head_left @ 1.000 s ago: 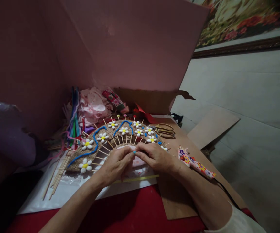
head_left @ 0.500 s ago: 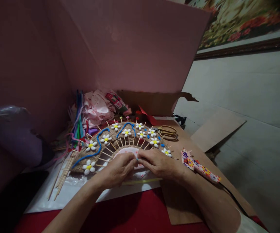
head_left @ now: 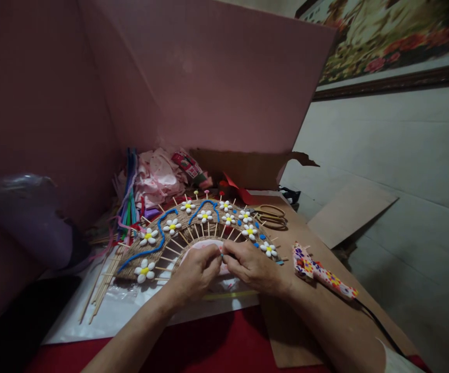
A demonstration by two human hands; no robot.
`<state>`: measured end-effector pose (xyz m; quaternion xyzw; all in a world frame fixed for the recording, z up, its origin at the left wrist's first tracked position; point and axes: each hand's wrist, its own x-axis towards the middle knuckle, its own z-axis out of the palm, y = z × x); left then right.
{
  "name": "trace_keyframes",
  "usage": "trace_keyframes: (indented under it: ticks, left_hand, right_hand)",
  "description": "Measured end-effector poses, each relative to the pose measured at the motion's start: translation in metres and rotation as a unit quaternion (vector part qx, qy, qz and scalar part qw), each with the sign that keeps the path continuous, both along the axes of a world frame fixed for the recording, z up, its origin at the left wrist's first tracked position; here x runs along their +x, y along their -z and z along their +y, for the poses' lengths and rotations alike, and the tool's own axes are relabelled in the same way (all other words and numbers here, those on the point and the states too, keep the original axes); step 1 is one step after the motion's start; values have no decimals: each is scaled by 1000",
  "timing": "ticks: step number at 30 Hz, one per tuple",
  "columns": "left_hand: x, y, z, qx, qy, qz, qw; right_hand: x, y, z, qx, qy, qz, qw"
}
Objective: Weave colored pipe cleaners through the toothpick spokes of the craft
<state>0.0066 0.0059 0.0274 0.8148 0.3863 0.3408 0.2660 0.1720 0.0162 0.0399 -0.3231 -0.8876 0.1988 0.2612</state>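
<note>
A fan-shaped woven craft piece (head_left: 178,230) of twine and wooden skewers lies in front of me, decorated with white flowers and blue cord. My left hand (head_left: 195,272) and my right hand (head_left: 253,267) meet at its inner edge, fingertips pinched together on a small blue-green bit (head_left: 221,255). Both hands rest over a pink card (head_left: 205,246) under the arch.
Gold scissors (head_left: 271,213) lie behind the fan. A flower-patterned glue gun (head_left: 321,272) with a black cord lies right. Pipe cleaners (head_left: 129,199), pink fabric (head_left: 158,176), loose skewers (head_left: 96,290), a white sheet (head_left: 131,311) and a pink cardboard backdrop (head_left: 209,77) surround the work.
The view shifted slightly so everything sits lower in frame. Both hands stayed pinched together at the fan's inner edge, the fingers working slightly.
</note>
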Motion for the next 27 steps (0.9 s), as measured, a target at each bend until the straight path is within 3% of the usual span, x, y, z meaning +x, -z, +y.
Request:
trace_keyframes:
  ticks: [13, 17, 22, 27]
  left_hand:
    - [5, 7, -1, 23, -57, 42, 997]
    - [4, 10, 3, 30, -60, 15, 998]
    - [1, 7, 2, -43, -76, -78, 993]
    - [1, 6, 0, -122, -52, -152, 979]
  right_hand:
    - [-4, 12, 2, 51, 41, -16, 998]
    - [0, 8, 5, 20, 47, -13, 999]
    - [2, 0, 4, -36, 57, 24, 997]
    - [0, 3, 2, -27, 75, 39, 996]
